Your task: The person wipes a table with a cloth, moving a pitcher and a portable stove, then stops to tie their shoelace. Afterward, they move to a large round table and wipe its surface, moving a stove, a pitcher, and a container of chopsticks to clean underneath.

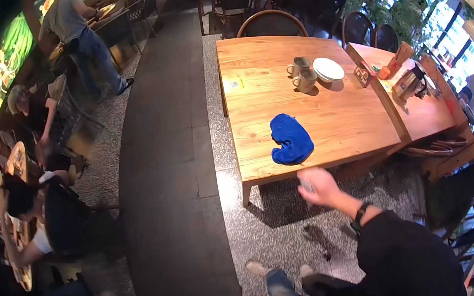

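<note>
My right hand (pixel 320 187) reaches forward just below the near edge of a wooden table (pixel 253 107); it is blurred, with a black sleeve and a dark watch on the wrist. A small pale patch shows at its fingers, and I cannot tell whether it is something held. The thing nearest the hand is a crumpled blue cloth (pixel 291 139) lying on the table close to that edge. Farther back on the table stand two grey mugs (pixel 301 74) beside a stack of white plates (pixel 328 69). My left hand is out of view. My shoes and jeans show at the bottom.
A second wooden table (pixel 422 110) joins on the right, carrying a condiment holder (pixel 397 61) and a small box. Dark chairs (pixel 270 24) stand behind the tables. People sit at tables on the left (pixel 50 215), and one person stands at the top left (pixel 78 31). A dark aisle runs between.
</note>
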{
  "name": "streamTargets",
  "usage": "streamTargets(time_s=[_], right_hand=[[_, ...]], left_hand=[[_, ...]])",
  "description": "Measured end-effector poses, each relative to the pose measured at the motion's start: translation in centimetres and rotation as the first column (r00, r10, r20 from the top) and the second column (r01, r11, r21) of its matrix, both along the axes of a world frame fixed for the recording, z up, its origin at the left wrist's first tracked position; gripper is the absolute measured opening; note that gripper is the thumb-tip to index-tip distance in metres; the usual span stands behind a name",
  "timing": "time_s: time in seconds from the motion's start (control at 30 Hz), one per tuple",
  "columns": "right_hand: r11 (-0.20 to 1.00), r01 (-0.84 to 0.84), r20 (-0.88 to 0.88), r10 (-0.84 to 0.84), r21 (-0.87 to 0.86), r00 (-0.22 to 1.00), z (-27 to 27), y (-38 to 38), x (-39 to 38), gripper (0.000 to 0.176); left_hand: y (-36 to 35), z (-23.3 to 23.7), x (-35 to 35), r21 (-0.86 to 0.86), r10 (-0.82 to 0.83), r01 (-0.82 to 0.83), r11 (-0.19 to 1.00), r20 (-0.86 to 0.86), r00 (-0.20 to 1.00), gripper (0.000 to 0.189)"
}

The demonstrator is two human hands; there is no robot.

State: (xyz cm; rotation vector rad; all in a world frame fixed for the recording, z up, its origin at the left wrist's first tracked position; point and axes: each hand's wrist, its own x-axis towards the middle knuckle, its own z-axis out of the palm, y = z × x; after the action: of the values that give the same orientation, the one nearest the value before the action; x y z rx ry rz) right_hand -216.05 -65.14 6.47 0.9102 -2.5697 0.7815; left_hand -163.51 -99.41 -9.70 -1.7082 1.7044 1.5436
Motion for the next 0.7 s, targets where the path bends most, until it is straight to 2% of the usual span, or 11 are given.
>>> streamTargets(time_s=[0.03, 0.07, 0.1, 0.13, 0.27, 0.3, 0.43, 0.5, 0.57, 0.67, 0.7], right_hand=[[0.997, 0.079, -0.059, -0.078, 0.014, 0.995, 0.6, 0.2, -1.8, 0.048], [0.988, 0.149, 0.093, -0.151, 0.030, 0.984, 0.6, 0.5, -3.6, 0.058], [0.974, 0.186, 0.041, -0.193, 0.128, 0.980, 1.1, 0.3, -5.0, 0.068], [0.946, 0.249, 0.138, -0.280, 0.207, 0.950, 1.0, -0.1, -6.1, 0.072], [0.838, 0.396, 0.287, -0.512, 0.377, 0.810, 1.7, -2.9, -8.8, 0.080], [0.799, 0.459, 0.199, -0.559, 0.389, 0.805, 1.9, -4.1, -8.8, 0.081], [0.742, 0.536, 0.025, -0.594, 0.404, 0.804, 2.5, -7.1, -10.9, 0.074], [0.656, 0.560, -0.030, -0.636, 0.505, 0.771, 2.2, -8.2, -12.4, 0.047], [0.607, 0.535, -0.028, -0.646, 0.587, 0.763, 0.0, -7.5, -14.0, 0.027], [0.695, 0.494, -0.082, -0.535, 0.523, 0.841, -2.8, -5.7, -15.7, 0.015], [0.773, 0.465, 0.036, -0.530, 0.431, 0.847, -1.7, -5.5, -15.8, 0.012]], left_hand=[[-1.0, 2.1, -1.5, 0.043, -0.026, 0.029, 0.999, -0.062, 0.998, 0.030], [-1.7, 4.2, -3.1, 0.091, -0.055, 0.066, 0.994, -0.119, 0.991, 0.030], [-1.8, 5.7, -5.4, 0.171, 0.075, -0.028, 0.985, -0.276, 0.958, 0.018], [-2.8, 7.6, -8.3, 0.253, 0.205, -0.103, 0.962, -0.420, 0.884, 0.013], [-6.2, 15.4, -19.2, 0.098, 0.003, 0.051, 0.994, -0.491, 0.871, 0.015], [-7.4, 17.1, -21.7, 0.037, -0.089, 0.128, 0.991, -0.530, 0.843, 0.015], [-11.6, 23.0, -32.7, -0.100, -0.287, 0.285, 0.953, -0.598, 0.749, 0.014], [-13.1, 25.1, -38.2, -0.213, -0.434, 0.388, 0.897, -0.598, 0.674, 0.014], [-14.6, 25.7, -42.9, -0.213, -0.477, 0.446, 0.870, -0.596, 0.646, 0.014], [-17.8, 25.9, -48.8, -0.218, -0.570, 0.556, 0.802, -0.558, 0.603, 0.013], [-18.8, 26.0, -50.1, -0.221, -0.582, 0.567, 0.794, -0.546, 0.602, 0.013]])
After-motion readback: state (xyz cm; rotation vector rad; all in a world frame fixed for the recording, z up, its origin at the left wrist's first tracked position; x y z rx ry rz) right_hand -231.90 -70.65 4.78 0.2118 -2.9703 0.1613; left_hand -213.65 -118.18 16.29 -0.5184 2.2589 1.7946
